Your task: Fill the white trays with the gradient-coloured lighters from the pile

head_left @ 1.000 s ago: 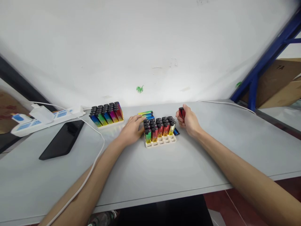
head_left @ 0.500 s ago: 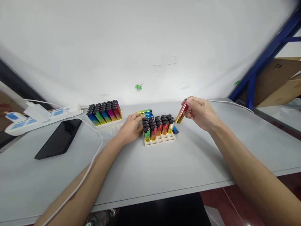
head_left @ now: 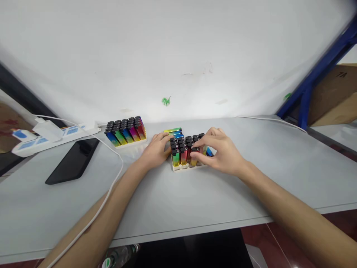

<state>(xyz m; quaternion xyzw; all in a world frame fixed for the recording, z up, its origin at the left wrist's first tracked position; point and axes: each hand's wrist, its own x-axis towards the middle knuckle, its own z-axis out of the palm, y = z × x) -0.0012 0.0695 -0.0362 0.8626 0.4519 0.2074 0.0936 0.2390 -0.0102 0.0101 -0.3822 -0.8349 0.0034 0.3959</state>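
A white tray holds several upright lighters with black tops and shiny coloured bodies. Against its left rear corner rests my left hand, fingers bent around the edge and partly hidden by the lighters. My right hand pinches a red and gold lighter between thumb and fingers at the tray's front row. How deep this lighter sits in its slot is covered. A green lighter stands at the front left corner. Loose lighters lie behind the tray, and a blue one lies at its right.
Another filled lighter tray stands at the back left by the wall. A black phone and a white power strip lie further left. A white cable crosses over my left forearm. A blue metal frame rises at the right.
My right hand has moved left with the red and gold lighter, from beside the tray to its front row. My left hand stays at the tray's left side.
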